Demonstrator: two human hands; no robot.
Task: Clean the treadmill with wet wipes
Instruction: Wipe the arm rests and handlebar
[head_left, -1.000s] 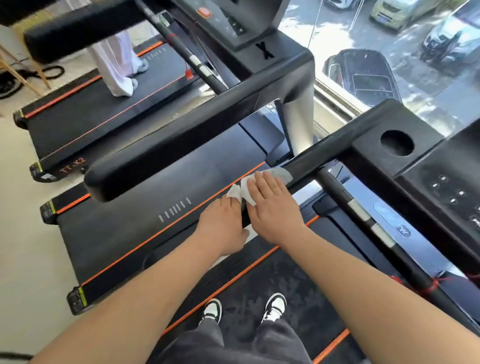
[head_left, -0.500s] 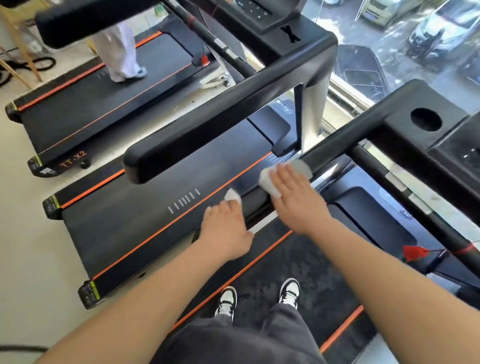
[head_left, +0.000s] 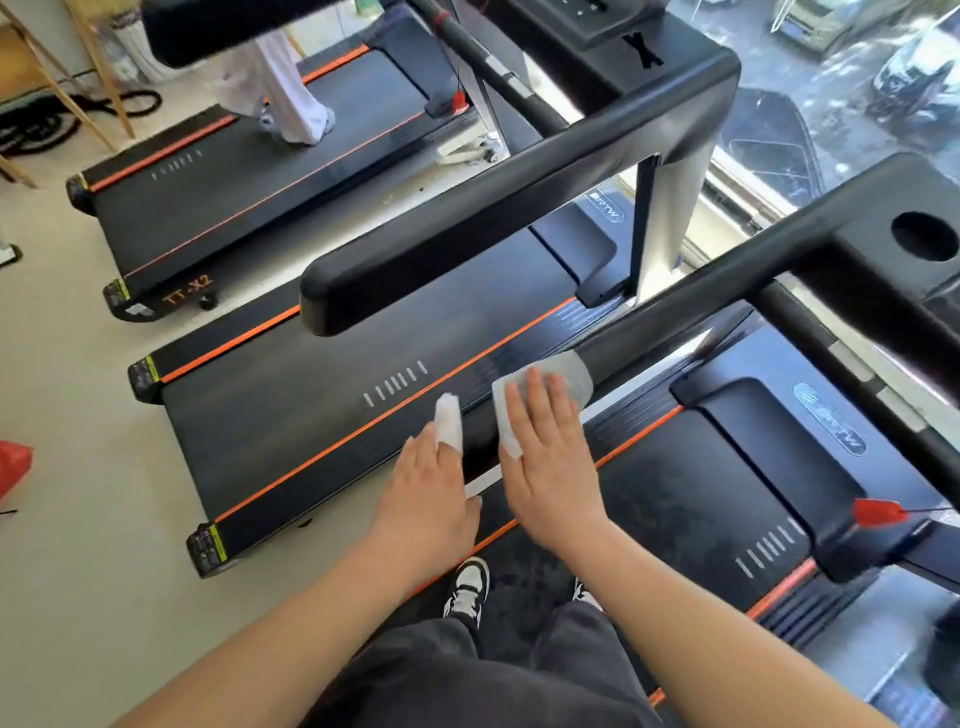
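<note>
Right hand (head_left: 550, 467) flat, fingers spread, presses wipe (head_left: 566, 374) draped over treadmill handrail (head_left: 701, 306), left hand (head_left: 431, 493) flat alongside, second wipe (head_left: 448, 421) over fingertips; best press firmly, wrapping round the rail.

Wipe (head_left: 572, 375) on handrail (head_left: 702, 306), right hand (head_left: 546, 470) atop wipe

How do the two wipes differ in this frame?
The right wipe is spread wide and draped over the handrail; the left wipe is bunched small. The right wipe lies under the flat right hand; the left wipe wraps fingertips of the left hand. Both are white.
</note>
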